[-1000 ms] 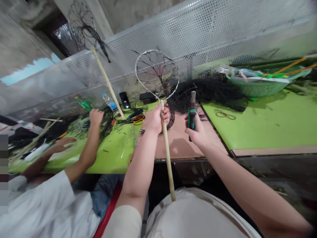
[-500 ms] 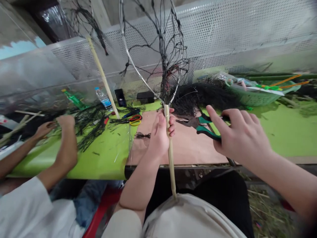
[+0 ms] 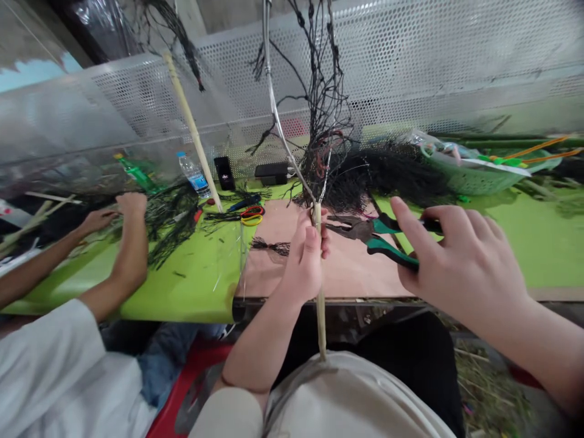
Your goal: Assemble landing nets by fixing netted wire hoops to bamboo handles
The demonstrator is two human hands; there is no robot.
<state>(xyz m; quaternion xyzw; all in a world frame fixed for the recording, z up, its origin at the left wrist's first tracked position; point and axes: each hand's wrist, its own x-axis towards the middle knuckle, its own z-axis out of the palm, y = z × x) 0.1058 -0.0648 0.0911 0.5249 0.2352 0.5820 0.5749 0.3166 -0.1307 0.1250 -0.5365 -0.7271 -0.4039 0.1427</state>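
My left hand (image 3: 306, 258) is wrapped around the upper part of a pale wooden stick (image 3: 321, 322), whose lower end rests against my shirt. From the stick's top rises a silvery wire loop (image 3: 279, 125), with black knotted netting (image 3: 319, 91) hanging about it. My right hand (image 3: 460, 261) grips the green-and-black handles of a pair of pliers (image 3: 362, 230). Its jaws are slightly apart and point left, close beside the fingers of my left hand; whether they touch the stick or wire is hard to tell.
A pile of black fibre (image 3: 387, 176) lies behind the pliers, beside a green basket (image 3: 483, 176). Scissors (image 3: 252, 216), a phone (image 3: 223, 173) and a water bottle (image 3: 192, 176) are to the left. A co-worker's hands (image 3: 130, 210) handle dark netting there.
The wire loop has turned and looks narrower, with the stick's top slightly lower and further right. The pliers have shifted right along with my right hand. The view has also moved a little.
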